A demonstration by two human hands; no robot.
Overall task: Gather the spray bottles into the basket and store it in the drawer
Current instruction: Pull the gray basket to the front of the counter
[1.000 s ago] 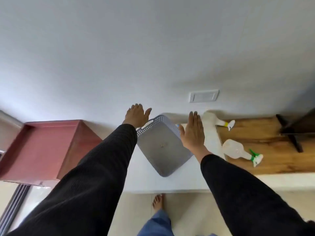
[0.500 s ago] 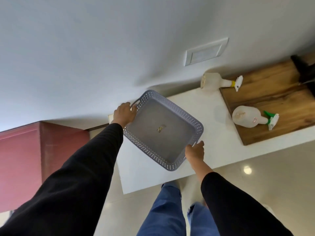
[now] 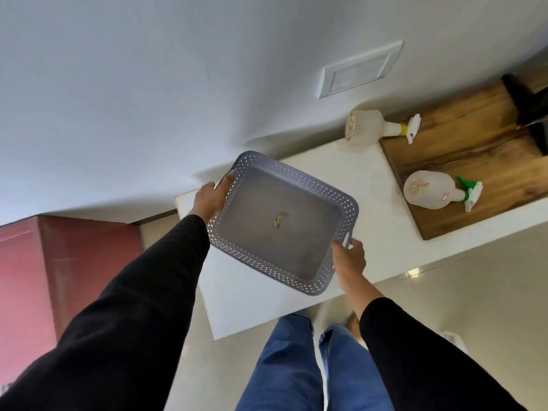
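Note:
A grey perforated basket (image 3: 299, 179) is held over the white counter (image 3: 373, 173), with only a small scrap on its floor. My left hand (image 3: 211, 198) grips its far-left end and my right hand (image 3: 350, 256) grips the handle at its near-right end. To the right, a translucent spray bottle with a yellow collar (image 3: 370, 126) lies on its side against the wall. A second translucent bottle with a green trigger (image 3: 430, 189) lies on the wooden board (image 3: 480, 161).
A red cabinet (image 3: 68, 262) stands to the left of the counter. A white wall plate (image 3: 358, 69) sits above the bottles. A dark object (image 3: 527, 102) rests at the far right of the board. My legs in blue jeans stand on the tiled floor below.
Both hands went from open beside the basket to gripping its two ends. The view tilted down and the basket now sits nearer to me, held at an angle.

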